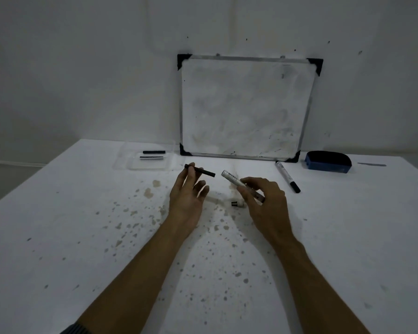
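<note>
My left hand [187, 194] pinches a thin black stick, like a marker's ink core [203, 171], between thumb and fingertips above the table. My right hand [263, 201] grips a silver-white marker barrel [232, 178], its open end pointing up-left toward the black stick. The two parts are a short gap apart. A small black and white end piece [237, 203] lies on the table between my hands.
A smudged whiteboard [244, 107] leans on the wall. A second marker [287, 175] lies to its front right, beside a blue eraser [328, 161]. A clear tray [150, 155] holds two dark sticks. The white table [82, 237] is stained with spots.
</note>
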The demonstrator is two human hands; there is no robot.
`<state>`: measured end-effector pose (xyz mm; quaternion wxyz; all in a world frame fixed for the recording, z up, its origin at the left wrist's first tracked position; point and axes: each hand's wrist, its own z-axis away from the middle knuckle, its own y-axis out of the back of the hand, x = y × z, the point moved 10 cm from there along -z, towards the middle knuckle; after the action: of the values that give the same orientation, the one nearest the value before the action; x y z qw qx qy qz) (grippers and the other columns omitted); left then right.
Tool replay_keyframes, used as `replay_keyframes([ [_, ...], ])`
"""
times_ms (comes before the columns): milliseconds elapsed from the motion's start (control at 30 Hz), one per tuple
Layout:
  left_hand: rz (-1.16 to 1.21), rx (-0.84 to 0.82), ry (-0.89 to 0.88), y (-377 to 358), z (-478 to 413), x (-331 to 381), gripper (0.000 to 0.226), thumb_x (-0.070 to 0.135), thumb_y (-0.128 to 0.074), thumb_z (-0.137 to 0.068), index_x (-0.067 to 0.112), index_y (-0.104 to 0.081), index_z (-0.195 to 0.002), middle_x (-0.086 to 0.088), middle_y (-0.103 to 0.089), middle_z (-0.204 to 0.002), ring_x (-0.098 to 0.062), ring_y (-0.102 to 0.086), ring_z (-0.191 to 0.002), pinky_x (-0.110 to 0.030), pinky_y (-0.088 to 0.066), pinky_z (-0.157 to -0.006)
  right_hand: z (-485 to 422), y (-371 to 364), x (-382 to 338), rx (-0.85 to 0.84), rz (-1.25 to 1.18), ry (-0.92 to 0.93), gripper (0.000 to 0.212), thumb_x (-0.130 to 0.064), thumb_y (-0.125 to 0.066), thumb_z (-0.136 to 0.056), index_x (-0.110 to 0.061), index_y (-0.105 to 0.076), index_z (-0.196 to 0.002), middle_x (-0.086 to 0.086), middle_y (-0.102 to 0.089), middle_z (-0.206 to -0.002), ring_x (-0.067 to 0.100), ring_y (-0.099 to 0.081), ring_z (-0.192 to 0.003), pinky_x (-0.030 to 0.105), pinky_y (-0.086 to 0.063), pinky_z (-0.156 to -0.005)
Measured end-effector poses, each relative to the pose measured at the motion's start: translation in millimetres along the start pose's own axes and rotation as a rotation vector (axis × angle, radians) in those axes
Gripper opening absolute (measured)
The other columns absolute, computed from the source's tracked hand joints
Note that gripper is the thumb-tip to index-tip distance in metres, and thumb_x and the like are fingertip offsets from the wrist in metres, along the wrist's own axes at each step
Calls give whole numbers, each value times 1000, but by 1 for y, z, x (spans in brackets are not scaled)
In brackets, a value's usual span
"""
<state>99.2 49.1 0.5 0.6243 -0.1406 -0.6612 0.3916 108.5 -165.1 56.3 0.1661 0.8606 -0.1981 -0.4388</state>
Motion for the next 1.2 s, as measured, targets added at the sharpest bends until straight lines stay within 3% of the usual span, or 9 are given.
replay_keyframes([
  [100, -46, 29, -28, 1, 0, 1, 34, 28, -64, -99, 16, -68, -130, 6, -74, -108, -10, -61, -81, -28, -54, -78, 0, -2, 2, 4, 15, 24, 25, -44, -67, -94, -32, -70, -115, -28, -62, -99, 7, -59, -98, 53, -52, -87],
  [200, -109, 20, -46, -1, 1, 0, 27, 27, -65, -98, 19, -72, -123, 6, -76, -106, -10, -61, -81, -29, -54, -78, -1, -1, 2, 17, 18, 33, 25, -42, -69, -93, -29, -71, -114, -19, -67, -100, 8, -60, -96, 53, -52, -86],
  [467, -214, -12, -120, -6, 5, 9, 25, 24, -61, -101, 17, -71, -122, 2, -75, -112, -9, -64, -81, -28, -54, -77, 1, 0, -2, 14, 78, 48, 22, -38, -71, -92, -27, -72, -112, -15, -68, -101, 6, -56, -92, 50, -51, -85],
  [667, -353, -51, -158, -12, 7, 8, 23, 21, -62, -101, 12, -70, -120, 3, -77, -103, -15, -67, -86, -28, -56, -75, 3, -1, -5, 31, 131, 51, 24, -35, -73, -92, -23, -72, -112, -7, -72, -104, 10, -58, -93, 43, -49, -87],
  [800, -507, -81, -277, -20, 12, 12, 32, 19, -63, -100, 18, -59, -132, -3, -80, -107, -18, -74, -90, -32, -62, -81, 4, -3, -8, 10, 106, 46, 25, -35, -71, -93, -22, -72, -114, -8, -71, -104, 10, -61, -94, 40, -53, -85],
  [933, -646, -59, -362, -25, 16, 17, 18, 17, -63, -100, 14, -72, -115, 0, -77, -109, -13, -75, -90, -43, -62, -85, 3, -6, -4, -40, 7, -12, 26, -31, -69, -95, -18, -71, -118, -8, -70, -107, 1, -63, -94, 23, -57, -84],
  [1033, -601, -109, -307, -31, 17, 11, 24, 20, -61, -101, 17, -72, -122, -2, -78, -108, -15, -76, -91, -37, -63, -83, 4, -9, -4, -38, 3, -43, 26, -27, -67, -97, -16, -71, -120, -4, -72, -109, -9, -59, -92, 4, -48, -81],
  [1200, -572, -185, -223, -35, 20, 4, 44, 19, -67, -98, 22, -60, -141, -2, -78, -114, -13, -77, -100, -25, -60, -86, 9, -22, -15, -141, -38, -69, 28, -33, -71, -93, -20, -70, -118, -9, -73, -101, 2, -66, -84, 14, -56, -76],
])
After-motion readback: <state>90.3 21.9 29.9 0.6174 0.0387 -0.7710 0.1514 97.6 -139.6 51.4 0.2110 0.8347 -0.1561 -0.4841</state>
